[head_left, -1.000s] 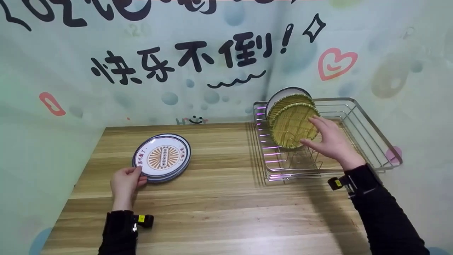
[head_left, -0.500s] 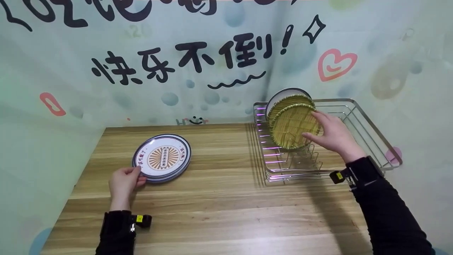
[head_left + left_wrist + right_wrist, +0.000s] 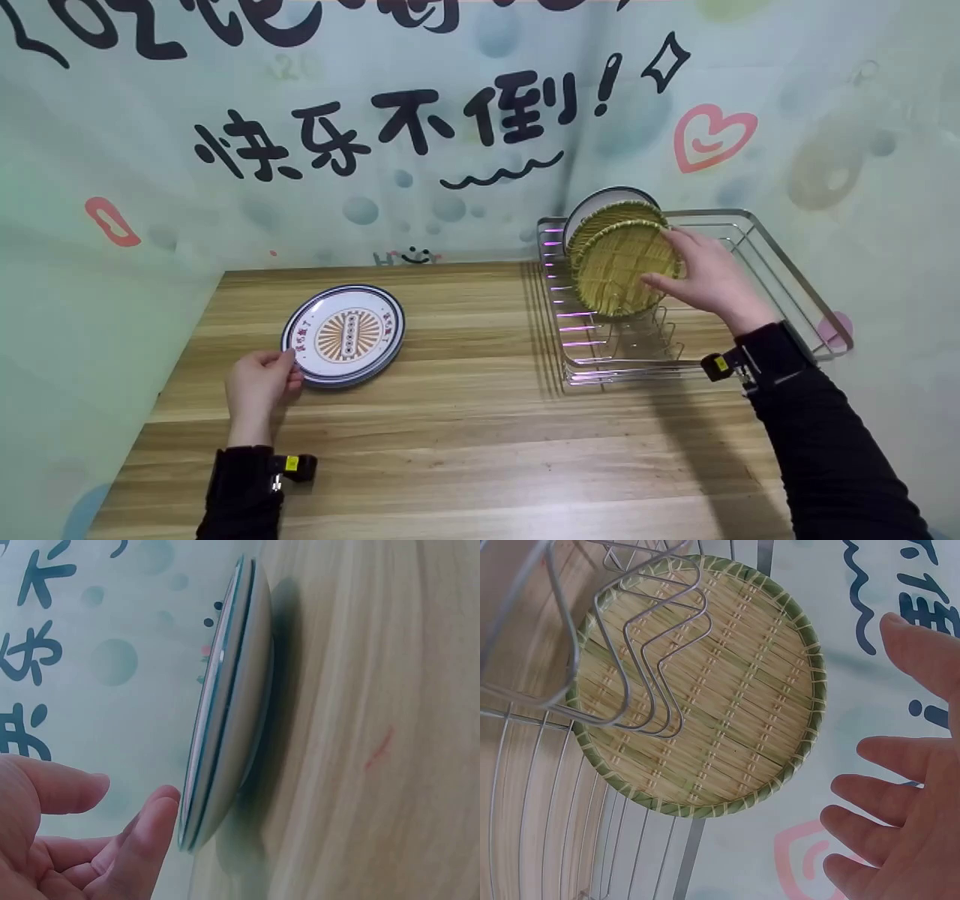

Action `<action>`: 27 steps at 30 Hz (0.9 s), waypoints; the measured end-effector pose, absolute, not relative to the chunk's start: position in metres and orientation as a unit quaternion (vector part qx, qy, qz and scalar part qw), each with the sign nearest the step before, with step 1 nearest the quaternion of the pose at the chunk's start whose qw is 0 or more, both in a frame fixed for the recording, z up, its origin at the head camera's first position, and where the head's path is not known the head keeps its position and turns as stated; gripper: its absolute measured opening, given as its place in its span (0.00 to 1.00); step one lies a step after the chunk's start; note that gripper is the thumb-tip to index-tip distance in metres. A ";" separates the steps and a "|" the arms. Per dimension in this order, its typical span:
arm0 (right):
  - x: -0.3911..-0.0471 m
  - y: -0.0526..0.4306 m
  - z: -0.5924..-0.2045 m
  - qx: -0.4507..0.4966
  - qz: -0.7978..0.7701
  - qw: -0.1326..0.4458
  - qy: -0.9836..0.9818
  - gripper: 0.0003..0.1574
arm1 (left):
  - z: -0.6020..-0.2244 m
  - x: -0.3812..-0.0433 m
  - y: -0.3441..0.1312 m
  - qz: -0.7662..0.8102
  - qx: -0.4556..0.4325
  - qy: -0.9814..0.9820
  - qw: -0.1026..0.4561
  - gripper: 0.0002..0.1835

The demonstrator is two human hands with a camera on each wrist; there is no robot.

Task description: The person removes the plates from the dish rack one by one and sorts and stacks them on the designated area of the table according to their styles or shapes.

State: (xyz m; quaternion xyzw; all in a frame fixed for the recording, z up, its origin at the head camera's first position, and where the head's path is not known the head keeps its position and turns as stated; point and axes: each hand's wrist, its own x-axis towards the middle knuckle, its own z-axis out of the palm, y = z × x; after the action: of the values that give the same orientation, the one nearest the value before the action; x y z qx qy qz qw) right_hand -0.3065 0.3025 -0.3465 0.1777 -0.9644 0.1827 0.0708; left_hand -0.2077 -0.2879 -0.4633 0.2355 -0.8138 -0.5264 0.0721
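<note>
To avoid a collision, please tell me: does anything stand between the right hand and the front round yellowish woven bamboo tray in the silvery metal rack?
Nothing visible stands between the right hand and the front round yellowish woven bamboo tray. Bent wires of the silvery metal rack cross its face, away from that hand.

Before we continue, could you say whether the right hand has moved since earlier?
Yes, the right hand has shifted slightly toward the back of the wire rack.

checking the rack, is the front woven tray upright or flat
Upright: the front woven tray stands on edge in the wire rack, its face turned forward.
</note>
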 end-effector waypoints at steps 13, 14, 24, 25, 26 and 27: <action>-0.315 0.300 -0.341 0.165 0.167 0.059 -0.970 0.52 | -0.448 -0.214 -0.275 -0.470 0.214 -0.854 0.070 0.27; -0.315 0.300 -0.341 0.165 0.167 0.059 -0.970 0.52 | -0.447 -0.214 -0.274 -0.458 0.210 -0.861 0.070 0.27; -0.324 0.298 -0.341 0.175 0.160 0.064 -0.969 0.50 | -0.438 -0.215 -0.260 -0.404 0.140 -0.898 0.101 0.25; -0.325 0.298 -0.341 0.174 0.159 0.064 -0.970 0.50 | -0.436 -0.215 -0.259 -0.403 0.136 -0.899 0.103 0.26; -0.326 0.297 -0.341 0.173 0.157 0.064 -0.970 0.50 | -0.436 -0.215 -0.258 -0.400 0.133 -0.901 0.103 0.26; -0.327 0.296 -0.341 0.173 0.156 0.064 -0.970 0.50 | -0.435 -0.215 -0.256 -0.399 0.129 -0.902 0.102 0.27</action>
State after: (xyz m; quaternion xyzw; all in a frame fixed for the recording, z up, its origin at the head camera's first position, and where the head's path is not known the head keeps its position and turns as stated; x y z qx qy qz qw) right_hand -0.3268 0.2964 -0.3406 0.1727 -0.9704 0.1560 0.0638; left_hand -0.2148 -0.2560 -0.4349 0.1290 -0.9019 -0.3992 0.1025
